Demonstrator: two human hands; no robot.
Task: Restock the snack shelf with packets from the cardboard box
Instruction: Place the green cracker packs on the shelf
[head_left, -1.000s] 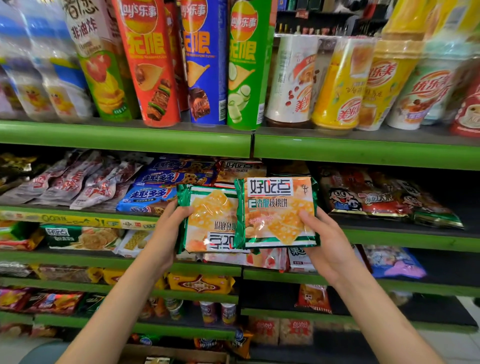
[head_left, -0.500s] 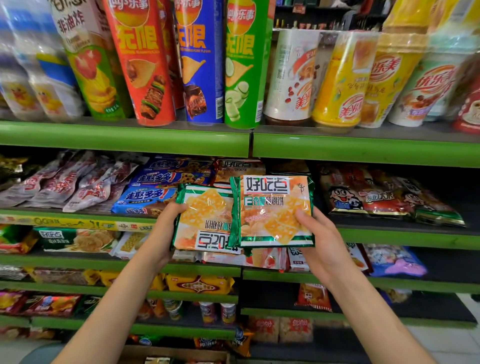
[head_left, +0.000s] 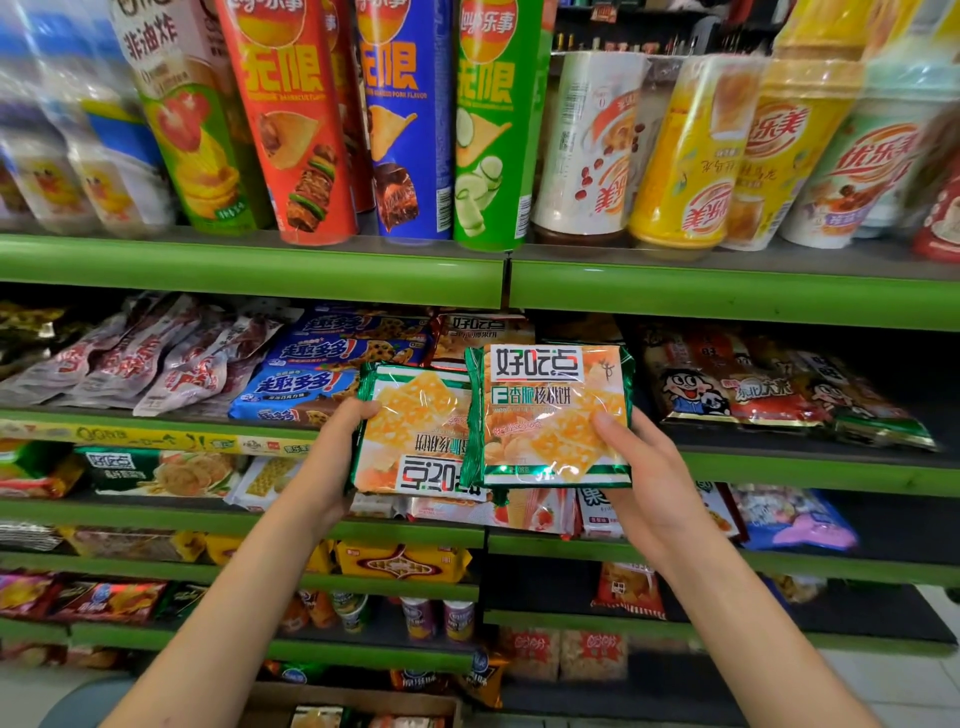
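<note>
The green metal snack shelf filled the far view, with a brown cardboard box near the bottom edge. Two green-edged orange cracker packets were held side by side before the second tier: the upside-down left packet gripped by the left hand, the upright right packet overlapping it, gripped by the right hand.

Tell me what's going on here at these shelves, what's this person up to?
A person is restocking a green-edged snack shelf. The left hand grips one green-trimmed orange cracker packet, turned upside down, and the right hand grips a matching upright cracker packet, side by side, the upright one overlapping the other's edge. Both are raised in front of the second shelf, not yet set down. The open cardboard box sits below, at the bottom edge of the view.
</note>
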